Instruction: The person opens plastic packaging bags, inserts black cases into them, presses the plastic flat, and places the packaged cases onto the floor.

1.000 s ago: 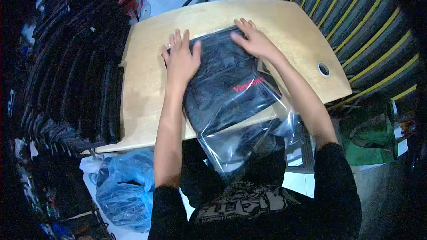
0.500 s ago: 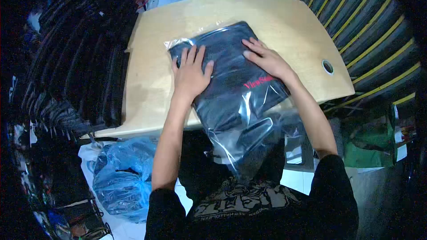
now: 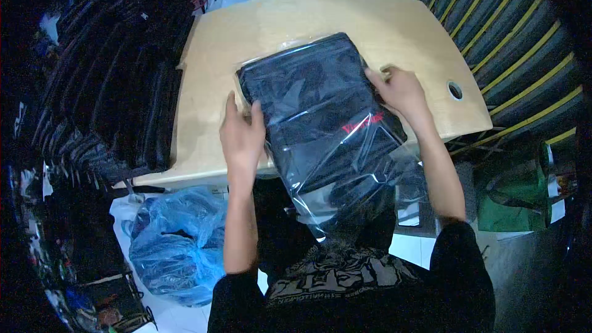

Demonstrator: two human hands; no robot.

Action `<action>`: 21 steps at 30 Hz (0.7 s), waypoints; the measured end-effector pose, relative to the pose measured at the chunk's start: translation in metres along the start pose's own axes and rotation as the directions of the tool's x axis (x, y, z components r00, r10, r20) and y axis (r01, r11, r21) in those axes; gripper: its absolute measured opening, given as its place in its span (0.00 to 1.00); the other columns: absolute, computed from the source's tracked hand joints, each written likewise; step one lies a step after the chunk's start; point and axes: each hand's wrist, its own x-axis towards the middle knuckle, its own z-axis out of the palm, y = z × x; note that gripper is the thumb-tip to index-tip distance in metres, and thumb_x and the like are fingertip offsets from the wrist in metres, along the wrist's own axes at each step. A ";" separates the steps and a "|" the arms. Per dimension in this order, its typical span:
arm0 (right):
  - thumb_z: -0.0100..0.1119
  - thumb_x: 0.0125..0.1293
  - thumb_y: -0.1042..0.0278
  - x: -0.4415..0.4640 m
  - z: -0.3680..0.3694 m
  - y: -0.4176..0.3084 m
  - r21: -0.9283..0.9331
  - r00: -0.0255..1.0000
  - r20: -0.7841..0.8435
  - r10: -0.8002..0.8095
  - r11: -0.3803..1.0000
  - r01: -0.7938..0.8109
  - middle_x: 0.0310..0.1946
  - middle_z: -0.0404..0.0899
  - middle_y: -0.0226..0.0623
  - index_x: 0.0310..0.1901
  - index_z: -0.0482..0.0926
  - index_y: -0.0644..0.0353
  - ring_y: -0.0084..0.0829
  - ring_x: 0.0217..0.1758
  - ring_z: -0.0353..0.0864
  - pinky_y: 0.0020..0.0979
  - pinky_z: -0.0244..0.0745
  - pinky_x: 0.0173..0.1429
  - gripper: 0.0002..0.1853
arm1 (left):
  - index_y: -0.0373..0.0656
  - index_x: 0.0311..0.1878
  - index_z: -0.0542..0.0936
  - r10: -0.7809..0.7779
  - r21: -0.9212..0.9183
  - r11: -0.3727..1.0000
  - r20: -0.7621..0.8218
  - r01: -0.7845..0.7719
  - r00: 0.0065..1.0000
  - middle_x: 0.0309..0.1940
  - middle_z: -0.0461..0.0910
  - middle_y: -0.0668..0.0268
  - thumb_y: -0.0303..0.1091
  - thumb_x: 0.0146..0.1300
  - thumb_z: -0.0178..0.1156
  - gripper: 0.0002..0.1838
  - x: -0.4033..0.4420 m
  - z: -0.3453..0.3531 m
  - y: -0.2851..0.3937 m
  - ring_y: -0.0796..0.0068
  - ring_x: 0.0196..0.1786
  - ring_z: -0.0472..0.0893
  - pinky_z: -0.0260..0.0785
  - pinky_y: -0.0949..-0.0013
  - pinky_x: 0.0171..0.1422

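Observation:
A black folded bag with red lettering (image 3: pixel 308 102) lies on the wooden table (image 3: pixel 209 43) inside a clear plastic sleeve (image 3: pixel 320 200), whose loose end hangs over the near edge. At the left side of the bag is my left hand (image 3: pixel 242 132), thumb and fingers apart, its thumb close to the sleeve's edge. My right hand (image 3: pixel 399 91) is at the bag's right edge, thumb against the plastic and fingers curled; whether it pinches the sleeve is not clear.
Black bags (image 3: pixel 117 86) are stacked in a tall row on the left. Blue plastic (image 3: pixel 179 246) lies below the table's left front edge. Yellow-striped black items (image 3: pixel 493 43) stand at the right, above a green bag (image 3: pixel 512 200). A round hole (image 3: pixel 455 90) pierces the tabletop.
Both hands have left the bag's top surface and moved out to its left and right sides. The fingers of my right hand have curled. The bag has shifted slightly toward the right.

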 end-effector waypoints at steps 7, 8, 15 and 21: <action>0.67 0.58 0.51 -0.101 -0.032 0.066 0.498 0.897 0.439 0.053 0.816 -0.292 0.27 0.79 0.32 0.36 0.80 0.67 0.24 0.28 0.75 0.28 0.72 0.35 0.22 | 0.32 0.49 0.76 -0.301 -0.479 0.699 0.477 0.531 0.826 0.35 0.82 0.63 0.34 0.61 0.66 0.18 -0.117 -0.029 -0.026 0.79 0.30 0.79 0.72 0.75 0.35; 0.69 0.58 0.54 -0.112 -0.038 0.065 0.544 0.865 0.496 0.076 0.749 -0.378 0.28 0.79 0.31 0.37 0.80 0.67 0.23 0.28 0.75 0.27 0.72 0.35 0.20 | 0.33 0.48 0.77 -0.316 -0.497 0.637 0.529 0.590 0.787 0.34 0.82 0.63 0.34 0.60 0.66 0.17 -0.121 -0.030 -0.028 0.78 0.30 0.79 0.72 0.75 0.35; 0.62 0.65 0.59 -0.177 -0.009 0.047 0.611 0.656 0.751 0.078 0.296 -0.734 0.30 0.80 0.32 0.41 0.79 0.65 0.21 0.31 0.74 0.24 0.68 0.34 0.14 | 0.33 0.45 0.79 -0.266 -0.549 0.455 0.667 0.701 0.696 0.35 0.83 0.57 0.28 0.60 0.65 0.12 -0.121 -0.050 -0.060 0.69 0.32 0.84 0.79 0.68 0.36; 0.59 0.67 0.63 -0.196 -0.008 0.039 0.745 0.758 0.651 -0.036 0.225 -0.628 0.23 0.78 0.29 0.35 0.82 0.66 0.19 0.27 0.74 0.22 0.68 0.32 0.13 | 0.30 0.40 0.80 -0.158 -0.500 0.538 0.731 0.678 0.664 0.34 0.83 0.51 0.29 0.63 0.62 0.09 -0.129 -0.072 -0.058 0.62 0.34 0.85 0.81 0.61 0.38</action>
